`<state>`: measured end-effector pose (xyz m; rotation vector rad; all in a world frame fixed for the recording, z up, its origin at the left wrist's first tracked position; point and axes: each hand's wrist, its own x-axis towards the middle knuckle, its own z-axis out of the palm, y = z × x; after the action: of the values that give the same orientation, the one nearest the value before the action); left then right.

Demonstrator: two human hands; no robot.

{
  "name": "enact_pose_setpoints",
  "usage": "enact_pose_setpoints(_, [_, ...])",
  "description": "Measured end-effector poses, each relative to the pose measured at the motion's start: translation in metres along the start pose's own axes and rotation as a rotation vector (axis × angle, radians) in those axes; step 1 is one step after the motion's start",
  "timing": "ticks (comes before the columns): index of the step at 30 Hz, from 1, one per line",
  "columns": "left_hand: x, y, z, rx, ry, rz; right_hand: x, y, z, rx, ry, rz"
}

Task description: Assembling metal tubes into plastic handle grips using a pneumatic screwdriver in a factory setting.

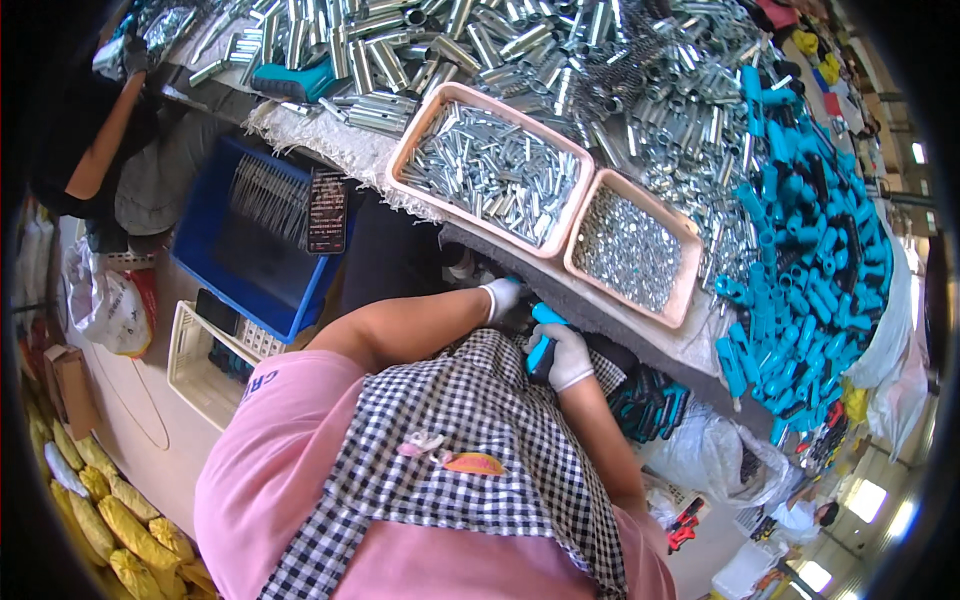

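My right hand (570, 356), in a pale glove, is closed around a teal and black tool handle (549, 316) just in front of my checked apron. My left hand (503, 297), also gloved, is close by at the bench edge, its fingers curled and partly hidden. A bit of teal shows at its fingertips, but I cannot make out what it holds. Beyond both hands, on the bench, a pink tray (412, 172) holds short metal pins, and a smaller pink tray (688, 287) beside it holds tiny metal parts.
Metal tubes (480, 45) cover the far bench. Teal handles (800, 290) are heaped at the right. A blue crate (200, 235) and a cream crate (195, 385) stand at left, near a person's arm (105, 140). Yellow sacks (130, 530) lie lower left.
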<state>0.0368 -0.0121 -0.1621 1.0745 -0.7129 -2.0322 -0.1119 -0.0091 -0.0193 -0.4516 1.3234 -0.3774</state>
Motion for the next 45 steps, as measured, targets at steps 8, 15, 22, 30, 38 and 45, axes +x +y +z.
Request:
enact_pose_setpoints(8, [0.042,-0.077,-0.047,1.15,-0.071,0.297,0.077,0.047,-0.015,0.051,0.009,0.019])
enact_pose_setpoints(15, [0.059,-0.103,-0.053,1.261,-0.125,0.184,0.112,0.057,0.0,0.033,0.057,0.11])
enact_pose_setpoints(22, [0.054,-0.12,-0.07,0.36,-0.071,-0.111,0.082,0.033,0.012,-0.032,0.008,0.156])
enact_pose_setpoints(30, [0.095,-0.143,-0.06,1.014,-0.017,0.11,0.074,0.024,0.014,0.058,0.077,0.145])
enact_pose_setpoints(38, [0.032,-0.061,-0.031,-0.377,0.573,-0.025,0.133,0.028,0.044,0.037,-0.079,0.084])
enact_pose_setpoints(45, [-0.02,0.053,-0.024,1.128,0.097,-0.023,0.146,-0.016,0.042,0.0,-0.208,-0.003])
